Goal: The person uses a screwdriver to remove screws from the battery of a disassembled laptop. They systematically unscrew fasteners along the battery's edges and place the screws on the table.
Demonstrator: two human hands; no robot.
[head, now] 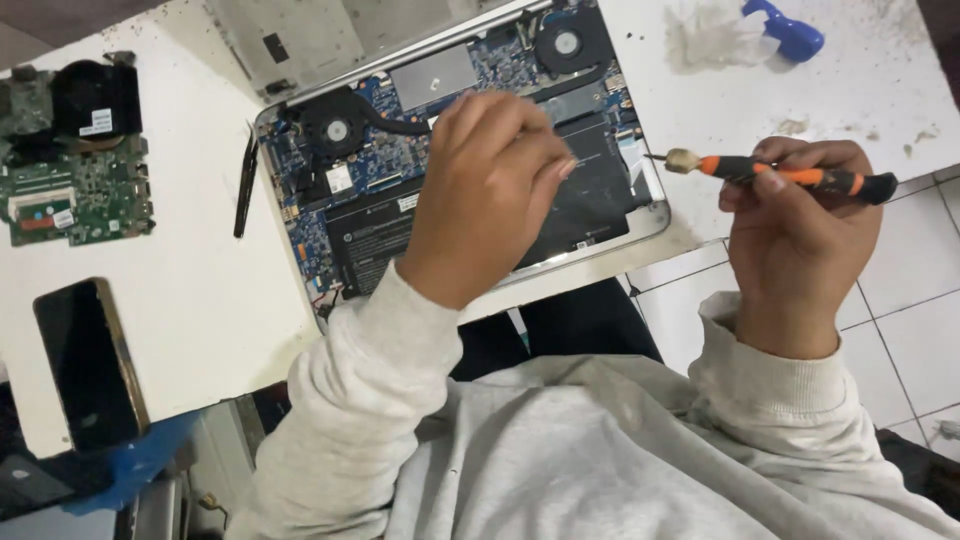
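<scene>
An opened laptop [350, 225] lies on the white table [190, 290] with its blue board, two fans and black battery exposed. My left hand [490, 195] hovers over the middle of the board, fingers curled down onto it; whether it pinches anything is hidden. Off the table's right edge, my right hand [795, 235] grips a black and orange screwdriver [790, 175], tip pointing left toward the laptop's right side.
A green circuit board with a black fan [75, 150] lies at the far left. A dark phone [90, 365] rests near the front edge. A thin black strip [245, 185] sits beside the laptop. A blue object [790, 30] lies at the back right. Tiled floor shows at right.
</scene>
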